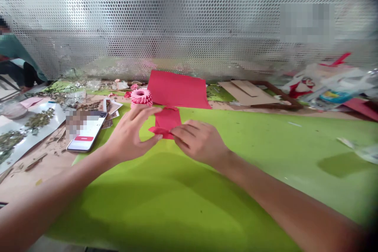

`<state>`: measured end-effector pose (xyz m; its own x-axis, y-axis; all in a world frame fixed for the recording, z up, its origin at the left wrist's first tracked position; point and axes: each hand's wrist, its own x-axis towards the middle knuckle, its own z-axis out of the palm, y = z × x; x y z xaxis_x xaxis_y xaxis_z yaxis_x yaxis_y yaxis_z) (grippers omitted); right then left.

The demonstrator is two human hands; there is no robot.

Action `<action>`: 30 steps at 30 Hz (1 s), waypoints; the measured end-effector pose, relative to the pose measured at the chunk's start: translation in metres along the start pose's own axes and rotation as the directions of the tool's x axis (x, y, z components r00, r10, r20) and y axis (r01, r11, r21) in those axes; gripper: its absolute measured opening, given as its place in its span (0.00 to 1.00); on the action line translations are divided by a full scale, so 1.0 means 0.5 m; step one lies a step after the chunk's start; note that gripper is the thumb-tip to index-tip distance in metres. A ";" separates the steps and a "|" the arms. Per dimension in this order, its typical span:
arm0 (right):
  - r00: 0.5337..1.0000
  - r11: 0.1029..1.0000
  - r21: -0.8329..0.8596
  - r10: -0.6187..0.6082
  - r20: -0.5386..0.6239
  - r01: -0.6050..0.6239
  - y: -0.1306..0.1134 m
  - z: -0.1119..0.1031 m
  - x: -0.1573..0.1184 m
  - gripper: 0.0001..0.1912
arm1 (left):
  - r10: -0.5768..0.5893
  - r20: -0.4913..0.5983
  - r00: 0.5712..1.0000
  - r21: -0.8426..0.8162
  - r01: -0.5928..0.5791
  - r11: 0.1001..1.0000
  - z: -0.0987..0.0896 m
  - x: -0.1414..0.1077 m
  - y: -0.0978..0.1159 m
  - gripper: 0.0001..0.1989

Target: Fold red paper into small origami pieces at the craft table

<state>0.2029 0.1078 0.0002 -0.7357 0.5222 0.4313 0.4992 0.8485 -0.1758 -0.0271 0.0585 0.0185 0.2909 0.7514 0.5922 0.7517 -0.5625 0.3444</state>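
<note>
A small red paper piece (167, 118) lies on the green table covering (177, 189), with a curled or folded strip along its near edge. My left hand (130, 134) is at its left side, thumb and fingers spread apart, the thumb tip close to the strip's left end. On the right, my right hand (201, 139) has its fingers pinched together on the strip's right end. Behind the small piece stands a larger red sheet (178, 88). A pink fringed paper roll (141, 97) is just beyond my left hand.
A phone (88, 130) lies at the left, near dried plant bits (39, 120). Brown cardboard (251, 91) and plastic bags (327, 86) are at the back right. A perforated metal panel (177, 19) rises behind. A person (17, 55) sits at the far left.
</note>
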 end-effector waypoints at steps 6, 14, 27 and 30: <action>0.955 0.988 -0.008 -0.147 0.257 0.154 -0.062 0.012 -0.019 0.11 | -0.152 0.321 0.935 0.170 0.100 0.980 0.003 -0.082 0.049 0.17; 0.969 0.980 0.183 -0.120 0.216 0.081 -0.014 0.020 -0.066 0.17 | -0.126 0.487 0.864 0.257 -0.004 0.966 0.030 -0.127 0.043 0.17; 0.958 0.973 0.221 -0.130 0.255 0.073 -0.018 0.030 -0.074 0.21 | 0.071 0.488 0.870 0.074 -0.122 0.990 0.035 -0.126 0.012 0.21; 0.956 0.978 0.201 -0.102 0.276 0.046 -0.023 0.028 -0.072 0.21 | 0.067 0.484 0.873 0.101 -0.132 0.986 0.038 -0.125 0.016 0.22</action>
<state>0.2173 0.0803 -0.0259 -0.8803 0.4365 0.1860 0.3624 0.8716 -0.3302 -0.0283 0.0136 -0.0298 0.5906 0.7849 0.1875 0.7628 -0.6188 0.1876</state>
